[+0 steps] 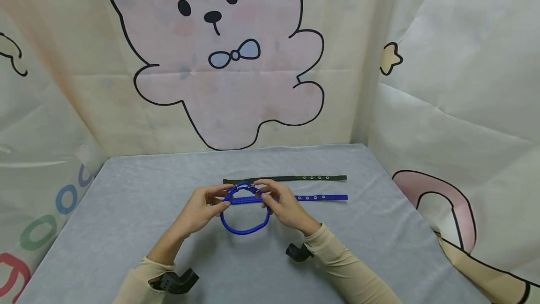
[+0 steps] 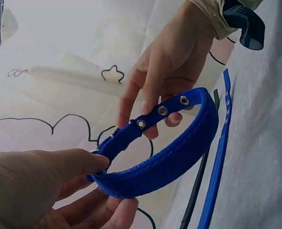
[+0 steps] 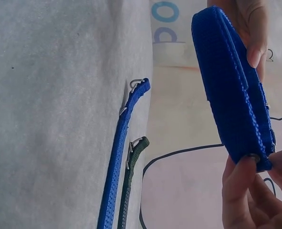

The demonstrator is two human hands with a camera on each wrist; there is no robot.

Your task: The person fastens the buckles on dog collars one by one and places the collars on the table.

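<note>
A: Lettering?
B: Side sheet (image 1: 33, 154), left: rounded coloured letters. Green letter (image 1: 38, 232) and blue letter (image 1: 66, 199), both reading as O; red letter (image 1: 17, 266), cut by the picture's edge.
A: Item in hand?
B: Collar (image 2: 164, 162), one, blue, webbing, formed into a loop, with metal eyelets (image 2: 162, 110). Held up over the table (image 1: 105, 215), between left hand (image 1: 198, 210) and right hand (image 1: 287, 205), one at each side of its upper part; the lower curve hangs beneath the fingers.
A: Grip, left?
B: Thumb and fingers closed to the collar's thickness, pinching it.
A: Right?
B: Likewise a pinch, thumb and fingertips on the band.
A: Remaining stock?
B: Blue strap (image 1: 322, 197), one, with eyelets; green strap (image 1: 325, 178), one, likewise. Both flat on the table, roughly parallel, the green farther off.
</note>
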